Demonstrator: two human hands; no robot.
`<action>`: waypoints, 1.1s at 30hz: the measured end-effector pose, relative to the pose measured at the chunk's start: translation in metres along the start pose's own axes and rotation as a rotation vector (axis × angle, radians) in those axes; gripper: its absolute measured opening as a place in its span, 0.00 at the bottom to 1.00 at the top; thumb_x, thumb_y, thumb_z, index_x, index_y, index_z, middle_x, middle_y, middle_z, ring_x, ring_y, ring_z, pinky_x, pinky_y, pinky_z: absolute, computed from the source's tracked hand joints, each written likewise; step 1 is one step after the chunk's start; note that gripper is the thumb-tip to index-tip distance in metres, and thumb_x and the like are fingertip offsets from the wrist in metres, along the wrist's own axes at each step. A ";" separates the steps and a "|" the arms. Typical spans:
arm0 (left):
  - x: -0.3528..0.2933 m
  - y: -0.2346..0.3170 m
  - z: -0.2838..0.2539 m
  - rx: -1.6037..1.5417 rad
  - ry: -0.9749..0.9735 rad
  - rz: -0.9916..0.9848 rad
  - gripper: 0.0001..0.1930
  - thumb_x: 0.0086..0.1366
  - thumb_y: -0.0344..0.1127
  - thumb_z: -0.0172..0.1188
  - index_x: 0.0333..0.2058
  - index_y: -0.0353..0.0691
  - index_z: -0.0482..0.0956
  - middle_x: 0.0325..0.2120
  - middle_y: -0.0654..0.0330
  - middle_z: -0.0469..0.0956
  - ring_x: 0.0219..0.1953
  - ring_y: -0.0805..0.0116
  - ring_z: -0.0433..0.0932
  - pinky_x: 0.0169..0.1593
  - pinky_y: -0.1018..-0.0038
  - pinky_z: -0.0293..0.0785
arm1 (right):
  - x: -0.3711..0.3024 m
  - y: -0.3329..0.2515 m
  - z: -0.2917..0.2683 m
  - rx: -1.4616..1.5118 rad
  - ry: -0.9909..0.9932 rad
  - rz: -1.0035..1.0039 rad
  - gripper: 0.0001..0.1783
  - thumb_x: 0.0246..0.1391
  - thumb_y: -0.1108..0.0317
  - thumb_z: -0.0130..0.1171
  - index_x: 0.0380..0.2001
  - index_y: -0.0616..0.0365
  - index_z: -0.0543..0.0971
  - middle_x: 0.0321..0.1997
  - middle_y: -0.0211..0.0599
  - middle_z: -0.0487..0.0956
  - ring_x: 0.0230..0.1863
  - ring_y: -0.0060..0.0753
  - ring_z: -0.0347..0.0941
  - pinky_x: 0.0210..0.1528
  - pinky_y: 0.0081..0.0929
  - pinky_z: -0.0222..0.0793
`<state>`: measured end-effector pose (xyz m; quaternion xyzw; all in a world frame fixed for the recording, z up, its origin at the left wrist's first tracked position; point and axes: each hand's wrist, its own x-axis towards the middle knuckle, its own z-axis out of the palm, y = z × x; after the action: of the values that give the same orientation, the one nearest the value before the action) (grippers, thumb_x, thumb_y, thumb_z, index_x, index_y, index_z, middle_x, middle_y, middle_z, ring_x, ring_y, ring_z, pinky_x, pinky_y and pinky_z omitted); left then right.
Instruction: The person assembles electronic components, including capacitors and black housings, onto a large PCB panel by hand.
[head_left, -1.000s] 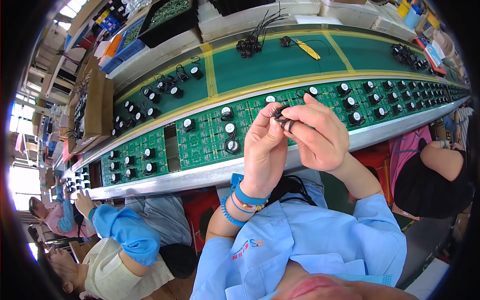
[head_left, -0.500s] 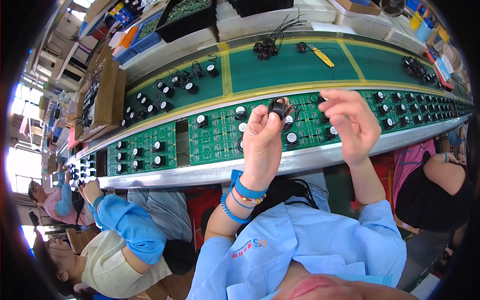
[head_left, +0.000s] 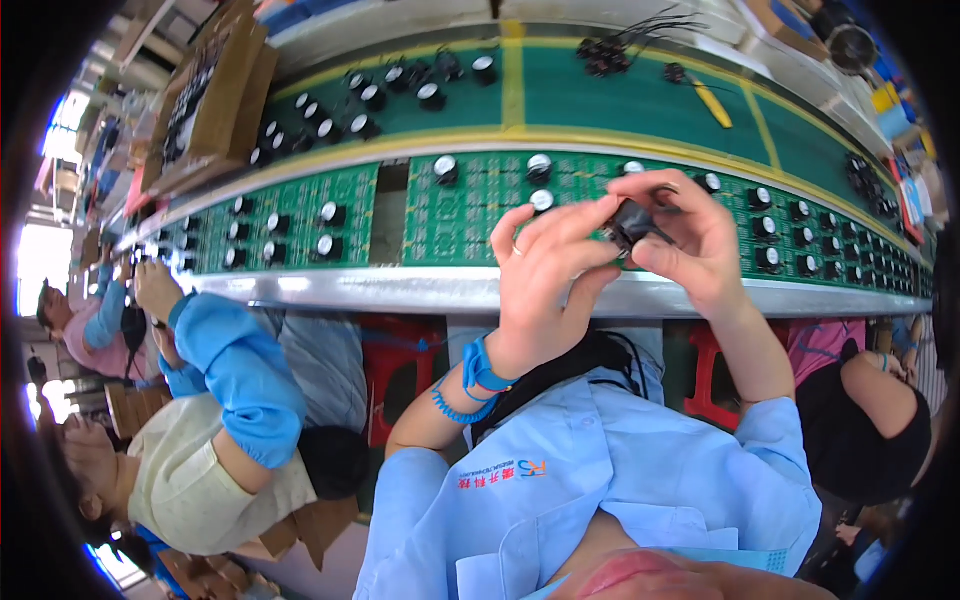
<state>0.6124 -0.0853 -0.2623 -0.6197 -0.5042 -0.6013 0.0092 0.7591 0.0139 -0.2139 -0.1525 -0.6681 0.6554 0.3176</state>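
A small black component with thin black wires (head_left: pixel 632 222) is between my two hands, above the row of green circuit boards (head_left: pixel 480 242). My right hand (head_left: pixel 700 245) curls round it, thumb and fingers closed on its right side. My left hand (head_left: pixel 555 285) is on its other side, fingers stretched and apart, fingertips at the part's edge; they are slightly blurred. A blue wrist strap (head_left: pixel 485 367) with a coiled cord is on my left wrist. Black round parts with white tops (head_left: pixel 445 170) stand on the boards below. The held part's underside is hidden.
A metal rail (head_left: pixel 440 282) edges the bench nearest me. On the green mat beyond lie loose black parts (head_left: pixel 430 97), a bundle of wired parts (head_left: pixel 605 57) and a yellow-handled tool (head_left: pixel 712 105). A cardboard box (head_left: pixel 215 100) stands far left. Co-workers sit on both sides.
The black component has passed from my left hand's pinch into my right hand. My left fingers have spread, and both hands have come together. The view has shifted.
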 end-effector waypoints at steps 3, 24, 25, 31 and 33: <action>-0.026 -0.014 -0.041 0.311 -0.096 0.056 0.16 0.51 0.28 0.67 0.40 0.45 0.78 0.50 0.61 0.78 0.48 0.65 0.78 0.63 0.63 0.52 | 0.006 -0.005 0.002 -0.318 -0.028 -0.007 0.20 0.47 0.79 0.65 0.45 0.58 0.75 0.45 0.30 0.76 0.44 0.22 0.75 0.42 0.17 0.73; -0.045 -0.039 -0.095 0.550 -0.480 -0.176 0.23 0.65 0.48 0.53 0.48 0.34 0.77 0.51 0.51 0.77 0.55 0.61 0.75 0.65 0.59 0.52 | 0.075 0.033 0.074 -0.963 -0.125 -0.266 0.17 0.41 0.78 0.63 0.39 0.55 0.77 0.32 0.33 0.77 0.29 0.38 0.76 0.27 0.26 0.72; -0.046 -0.039 -0.092 0.546 -0.469 -0.186 0.23 0.65 0.48 0.53 0.48 0.34 0.77 0.51 0.51 0.77 0.55 0.61 0.75 0.65 0.59 0.52 | 0.078 0.038 0.076 -0.969 -0.139 -0.263 0.17 0.41 0.78 0.63 0.39 0.55 0.77 0.32 0.33 0.77 0.29 0.38 0.76 0.27 0.26 0.72; -0.049 -0.041 -0.087 0.545 -0.513 -0.072 0.24 0.64 0.50 0.53 0.48 0.34 0.77 0.51 0.49 0.76 0.55 0.61 0.74 0.65 0.61 0.57 | 0.083 0.060 0.079 -1.239 -0.149 -0.279 0.20 0.36 0.80 0.58 0.37 0.51 0.80 0.31 0.31 0.78 0.27 0.35 0.77 0.23 0.29 0.72; -0.048 -0.043 -0.094 0.542 -0.509 -0.065 0.24 0.64 0.50 0.53 0.47 0.34 0.77 0.52 0.49 0.76 0.55 0.60 0.74 0.64 0.63 0.59 | 0.084 0.060 0.083 -1.305 -0.157 -0.281 0.20 0.35 0.81 0.58 0.36 0.53 0.81 0.32 0.31 0.79 0.27 0.34 0.77 0.24 0.28 0.71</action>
<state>0.5265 -0.1518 -0.2984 -0.7081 -0.6507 -0.2727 0.0285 0.6312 0.0076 -0.2485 -0.1765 -0.9620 0.0789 0.1930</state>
